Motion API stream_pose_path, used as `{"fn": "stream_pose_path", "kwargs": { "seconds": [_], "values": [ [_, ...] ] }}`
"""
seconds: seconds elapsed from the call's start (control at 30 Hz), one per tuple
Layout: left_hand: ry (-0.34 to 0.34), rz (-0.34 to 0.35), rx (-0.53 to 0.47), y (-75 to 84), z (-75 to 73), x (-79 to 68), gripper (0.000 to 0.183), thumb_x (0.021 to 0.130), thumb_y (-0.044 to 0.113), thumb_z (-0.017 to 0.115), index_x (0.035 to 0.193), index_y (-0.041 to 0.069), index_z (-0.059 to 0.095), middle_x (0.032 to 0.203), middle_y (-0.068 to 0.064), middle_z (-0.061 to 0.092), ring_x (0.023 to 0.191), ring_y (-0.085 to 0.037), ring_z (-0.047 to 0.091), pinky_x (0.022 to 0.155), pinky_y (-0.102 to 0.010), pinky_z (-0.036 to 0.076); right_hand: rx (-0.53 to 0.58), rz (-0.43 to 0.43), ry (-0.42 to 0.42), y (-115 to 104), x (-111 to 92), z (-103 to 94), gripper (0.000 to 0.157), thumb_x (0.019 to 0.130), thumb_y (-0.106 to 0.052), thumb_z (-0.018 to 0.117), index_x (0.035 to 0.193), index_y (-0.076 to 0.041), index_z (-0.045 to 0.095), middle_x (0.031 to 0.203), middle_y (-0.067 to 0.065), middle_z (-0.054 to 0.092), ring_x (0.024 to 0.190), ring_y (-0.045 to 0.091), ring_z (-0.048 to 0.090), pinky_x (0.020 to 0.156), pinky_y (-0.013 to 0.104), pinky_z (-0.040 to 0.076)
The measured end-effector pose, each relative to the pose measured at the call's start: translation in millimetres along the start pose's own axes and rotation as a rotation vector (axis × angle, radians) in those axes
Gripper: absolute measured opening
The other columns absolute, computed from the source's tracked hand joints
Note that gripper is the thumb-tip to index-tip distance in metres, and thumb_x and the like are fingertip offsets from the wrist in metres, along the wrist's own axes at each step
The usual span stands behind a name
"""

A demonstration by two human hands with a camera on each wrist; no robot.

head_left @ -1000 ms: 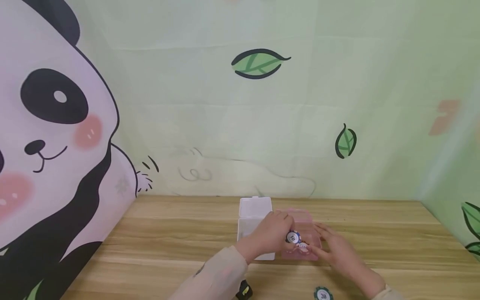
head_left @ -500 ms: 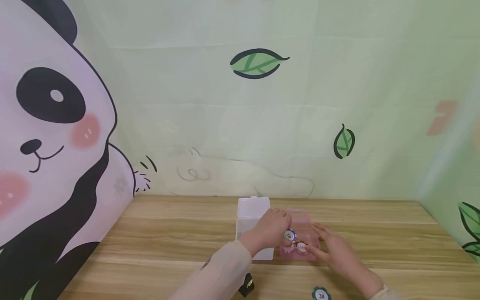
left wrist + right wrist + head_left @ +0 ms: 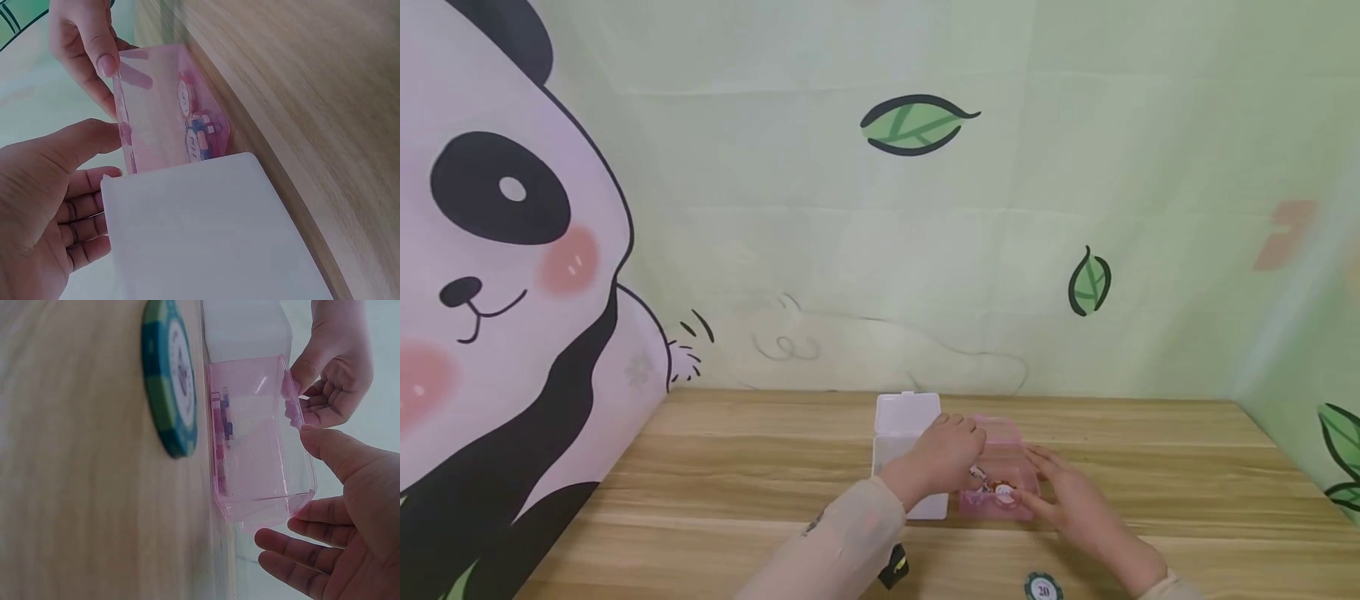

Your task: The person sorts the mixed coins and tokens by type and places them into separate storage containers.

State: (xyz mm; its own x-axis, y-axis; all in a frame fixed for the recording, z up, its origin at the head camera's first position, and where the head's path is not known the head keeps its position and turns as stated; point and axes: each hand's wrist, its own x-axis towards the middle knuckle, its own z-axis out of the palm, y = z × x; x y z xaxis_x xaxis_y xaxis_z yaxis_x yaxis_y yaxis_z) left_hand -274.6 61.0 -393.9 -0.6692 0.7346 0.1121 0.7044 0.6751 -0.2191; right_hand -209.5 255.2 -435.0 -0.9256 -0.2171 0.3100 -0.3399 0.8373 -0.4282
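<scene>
A translucent pink plastic box [image 3: 1000, 457] stands open on the table. Inside it, in the left wrist view, a red-edged poker chip [image 3: 185, 97] and a blue-edged poker chip [image 3: 195, 142] lie at the bottom. My left hand [image 3: 946, 454] is over the box's left side, its thumb at the rim and its fingers loosely bent, with nothing between them. From the right, my right hand [image 3: 1075, 500] holds the pink box, thumb on the rim and fingers along the side, as the right wrist view shows. A green poker chip [image 3: 1043, 587] marked 20 lies nearer me.
Left of the pink box stands a white plastic box [image 3: 886, 454] with its lid [image 3: 908, 413] raised, partly hidden by my left hand. A small black object [image 3: 894, 568] with a yellow mark lies beside my left sleeve. A printed cloth backdrop [image 3: 820, 250] rises behind the table.
The blue chip marked 10 has left my left fingers and now lies tilted in the pink box. My right hand keeps its place on the box.
</scene>
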Motion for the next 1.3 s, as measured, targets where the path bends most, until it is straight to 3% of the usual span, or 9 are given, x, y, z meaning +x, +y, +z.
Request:
{"fn": "stream_pose_path", "kwargs": {
  "seconds": [0.3, 0.67, 0.97, 1.17, 1.3],
  "values": [
    [0.021, 0.000, 0.001, 1.4, -4.9, -5.2, 0.035, 0.080, 0.046, 0.074, 0.094, 0.017, 0.063, 0.096, 0.005, 0.061, 0.096, -0.013, 0.056, 0.084, -0.024, 0.043, -0.008, -0.008, 0.006, 0, 0, 0.1, 0.064, 0.087, -0.031, 0.069, 0.134, 0.007, 0.049, 0.139, 0.027, 0.049, 0.121, 0.046, 0.053, 0.099, 0.055, 0.045],
    [0.039, 0.011, -0.036, 5.8, -5.4, -18.0, 0.037, 0.082, 0.049, 0.071, 0.100, 0.017, 0.062, 0.096, 0.007, 0.057, 0.095, -0.011, 0.052, 0.086, -0.024, 0.042, -0.003, 0.005, -0.014, -2, -1, -1.3, 0.066, 0.088, -0.033, 0.068, 0.135, 0.008, 0.048, 0.140, 0.028, 0.048, 0.115, 0.044, 0.058, 0.098, 0.055, 0.046],
    [0.159, 0.064, -0.052, 11.4, -2.1, -32.3, 0.032, 0.083, 0.049, 0.069, 0.096, 0.020, 0.063, 0.093, 0.008, 0.059, 0.089, -0.008, 0.052, 0.081, -0.021, 0.042, -0.010, 0.004, -0.011, -3, 0, -1.0, 0.064, 0.088, -0.032, 0.068, 0.134, 0.008, 0.049, 0.139, 0.028, 0.049, 0.117, 0.046, 0.056, 0.099, 0.055, 0.046],
    [0.253, 0.116, -0.013, 21.2, -2.0, -39.3, 0.037, 0.079, 0.051, 0.073, 0.102, 0.022, 0.066, 0.101, 0.009, 0.064, 0.099, -0.009, 0.058, 0.091, -0.023, 0.046, 0.000, 0.015, -0.026, -2, 0, -1.0, 0.066, 0.088, -0.033, 0.068, 0.135, 0.008, 0.048, 0.140, 0.028, 0.047, 0.109, 0.042, 0.062, 0.094, 0.054, 0.049],
    [0.281, 0.143, 0.013, 27.9, -3.0, -42.4, 0.042, 0.076, 0.049, 0.075, 0.107, 0.023, 0.064, 0.101, 0.010, 0.065, 0.104, -0.009, 0.060, 0.096, -0.026, 0.046, -0.004, 0.024, -0.038, -2, 0, -0.4, 0.067, 0.089, -0.036, 0.066, 0.136, 0.008, 0.047, 0.141, 0.028, 0.046, 0.114, 0.044, 0.058, 0.096, 0.055, 0.048]
  ]
}}
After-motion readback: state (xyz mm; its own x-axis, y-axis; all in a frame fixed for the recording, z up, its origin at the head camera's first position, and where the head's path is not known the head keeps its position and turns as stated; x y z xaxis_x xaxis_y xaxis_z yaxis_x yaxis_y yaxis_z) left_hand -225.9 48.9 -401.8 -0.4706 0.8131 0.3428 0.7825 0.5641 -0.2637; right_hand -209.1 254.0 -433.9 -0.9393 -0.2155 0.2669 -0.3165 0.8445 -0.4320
